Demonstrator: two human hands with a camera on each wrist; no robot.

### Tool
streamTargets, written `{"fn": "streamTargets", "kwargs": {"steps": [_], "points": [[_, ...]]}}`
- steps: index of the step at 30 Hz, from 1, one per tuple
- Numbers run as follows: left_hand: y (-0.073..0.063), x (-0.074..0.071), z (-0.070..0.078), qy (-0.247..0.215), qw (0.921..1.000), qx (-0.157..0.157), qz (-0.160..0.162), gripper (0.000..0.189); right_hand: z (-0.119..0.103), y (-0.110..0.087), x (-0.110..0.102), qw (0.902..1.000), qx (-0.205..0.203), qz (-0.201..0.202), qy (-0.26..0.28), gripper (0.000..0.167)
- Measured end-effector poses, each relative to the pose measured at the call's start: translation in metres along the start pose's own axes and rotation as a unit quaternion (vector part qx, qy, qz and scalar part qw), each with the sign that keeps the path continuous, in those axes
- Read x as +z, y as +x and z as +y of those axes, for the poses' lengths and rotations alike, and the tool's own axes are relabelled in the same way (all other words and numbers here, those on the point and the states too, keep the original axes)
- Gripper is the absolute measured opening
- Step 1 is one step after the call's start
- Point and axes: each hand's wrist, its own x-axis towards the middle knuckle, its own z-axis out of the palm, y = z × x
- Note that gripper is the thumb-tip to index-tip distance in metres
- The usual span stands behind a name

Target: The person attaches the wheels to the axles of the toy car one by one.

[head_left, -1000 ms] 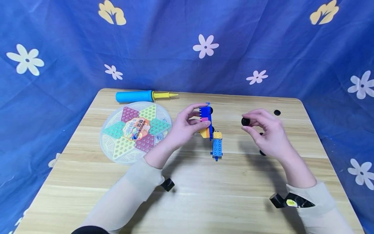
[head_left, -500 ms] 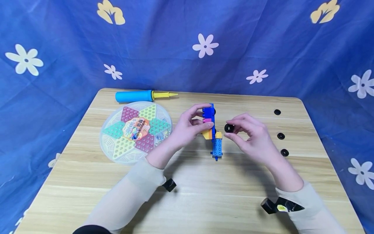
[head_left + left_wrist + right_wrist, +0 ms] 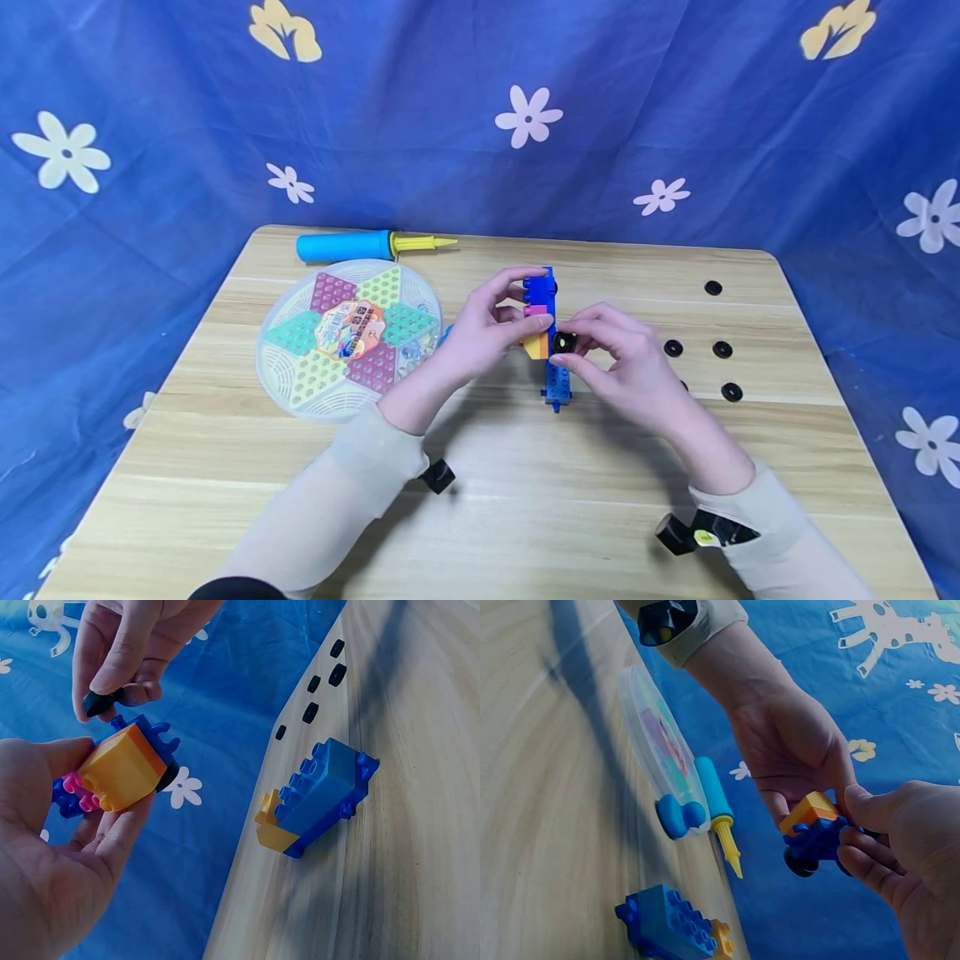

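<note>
My left hand (image 3: 483, 329) grips a toy block car (image 3: 537, 290), raised over the table. It has a blue wheeled base with dark blue, pink, orange and yellow blocks on it. A black toy wheel (image 3: 564, 342) is pinched between the thumb and fingers of my right hand (image 3: 626, 358), right at the near end of the car's side. In the left wrist view the wheel (image 3: 99, 703) is close to the blue axle stub by the yellow block (image 3: 124, 769). Just below lies a second block car (image 3: 557, 385), light blue with a yellow block (image 3: 276, 834), showing no wheels.
Several loose black wheels (image 3: 722, 349) lie at the right, one partly behind my right hand. At the left is a round Chinese checkers board (image 3: 300, 387), with a blue and yellow hand pump (image 3: 345, 247) behind it. A rounded blue piece (image 3: 676, 816) sits by the board.
My right hand has carried the wheel leftward from beside the loose wheels to the car. My left hand has shifted slightly right with the car.
</note>
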Motion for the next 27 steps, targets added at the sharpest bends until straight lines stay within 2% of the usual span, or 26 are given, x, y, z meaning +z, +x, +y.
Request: {"fn": "streamTargets", "kwargs": {"steps": [11, 18, 27], "points": [[0.001, 0.001, -0.002, -0.006, 1.0000, -0.001, 0.001, 0.053, 0.003, -0.001, 0.008, 1.0000, 0.000, 0.003, -0.004, 0.033], [-0.002, 0.005, -0.003, -0.016, 0.9998, -0.007, 0.012, 0.053, 0.007, -0.003, 0.011, 0.9995, 0.011, 0.030, 0.007, 0.032], [-0.003, 0.007, -0.008, 0.005, 0.9997, -0.002, 0.022, 0.053, 0.009, -0.005, 0.015, 0.9986, 0.031, 0.042, 0.008, 0.030]]}}
